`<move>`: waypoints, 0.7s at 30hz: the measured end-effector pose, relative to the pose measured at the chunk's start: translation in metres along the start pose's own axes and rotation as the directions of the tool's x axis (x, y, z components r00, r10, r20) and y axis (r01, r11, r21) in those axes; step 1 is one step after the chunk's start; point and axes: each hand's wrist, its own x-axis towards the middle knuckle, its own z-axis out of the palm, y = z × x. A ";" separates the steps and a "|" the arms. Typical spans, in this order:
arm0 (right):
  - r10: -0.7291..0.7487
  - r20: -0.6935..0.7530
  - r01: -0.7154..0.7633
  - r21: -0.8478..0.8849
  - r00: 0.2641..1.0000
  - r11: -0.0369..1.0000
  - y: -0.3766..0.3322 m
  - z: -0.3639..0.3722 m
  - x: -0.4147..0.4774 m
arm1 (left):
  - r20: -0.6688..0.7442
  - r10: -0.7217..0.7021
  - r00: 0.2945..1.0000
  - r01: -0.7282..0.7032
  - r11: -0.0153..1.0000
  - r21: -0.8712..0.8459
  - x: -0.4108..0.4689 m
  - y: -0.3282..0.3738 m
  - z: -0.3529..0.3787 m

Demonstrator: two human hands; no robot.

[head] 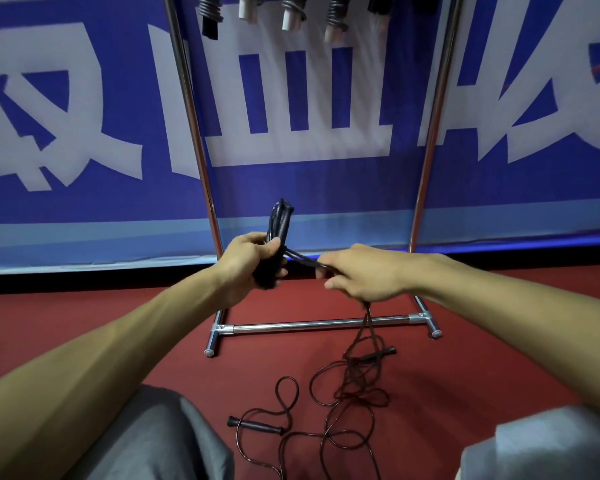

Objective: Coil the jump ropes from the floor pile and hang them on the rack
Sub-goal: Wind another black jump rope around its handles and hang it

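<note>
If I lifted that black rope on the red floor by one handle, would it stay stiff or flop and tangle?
Probably floppy: the rope lies in loose curls, and a strand below the right hand hangs limp. It would likely snag, since strands cross in a tangle. The handle looks rigid and round, so it might roll if nudged.

Red floor (101, 327) bears tangled jump ropes (347, 396), rack (319, 323).

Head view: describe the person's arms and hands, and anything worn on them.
The left forearm and right forearm are bare, with no sleeve in sight. The left hand and right hand wear no glove, and no watch, band or ring shows. Grey cloth covers the legs below.
</note>
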 end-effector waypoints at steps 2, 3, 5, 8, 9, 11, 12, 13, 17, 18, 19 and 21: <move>-0.115 -0.029 0.109 -0.151 0.993 0.982 -0.011 0.000 0.001 | 0.023 0.100 0.995 -0.102 0.938 0.332 0.001 -0.007 0.000; -0.156 -0.037 0.145 -0.211 0.987 0.967 -0.014 0.000 0.001 | 0.073 0.134 0.988 -0.153 0.863 0.481 0.001 -0.010 0.001; -0.178 -0.059 0.156 -0.269 0.982 0.951 -0.017 0.000 0.001 | 0.207 0.132 0.969 -0.236 0.732 0.639 0.000 -0.014 0.005; -0.145 -0.186 0.099 -0.237 0.972 0.966 -0.012 -0.003 -0.001 | 0.369 0.049 0.928 -0.321 0.610 0.724 -0.003 -0.015 0.009; -0.146 -0.243 0.095 -0.209 0.959 0.973 -0.009 -0.005 -0.002 | 0.392 0.022 0.920 -0.333 0.574 0.748 -0.005 -0.015 0.009; -0.127 -0.324 0.082 -0.148 0.937 0.985 -0.004 -0.008 -0.006 | 0.416 -0.022 0.909 -0.340 0.540 0.770 -0.010 -0.012 0.012; -0.107 -0.359 0.070 -0.113 0.927 0.991 -0.002 -0.010 -0.007 | 0.429 -0.034 0.903 -0.346 0.535 0.771 -0.013 -0.011 0.013; -0.073 -0.395 0.049 -0.072 0.916 0.996 0.001 -0.011 -0.008 | 0.444 -0.039 0.895 -0.356 0.535 0.766 -0.015 -0.010 0.015; 0.146 -0.479 -0.110 0.103 0.866 0.989 0.015 -0.016 -0.012 | 0.527 -0.014 0.850 -0.410 0.611 0.677 -0.023 -0.005 0.026; 0.182 -0.463 -0.131 0.140 0.868 0.981 0.019 -0.016 -0.013 | 0.542 0.004 0.840 -0.421 0.635 0.647 -0.025 -0.004 0.029; 0.203 -0.441 -0.139 0.174 0.874 0.975 0.022 -0.016 -0.015 | 0.551 0.025 0.834 -0.428 0.659 0.618 -0.027 -0.003 0.031; 0.217 -0.384 -0.131 0.237 0.898 0.963 0.027 -0.012 -0.017 | 0.548 0.059 0.834 -0.414 0.723 0.553 -0.029 0.000 0.034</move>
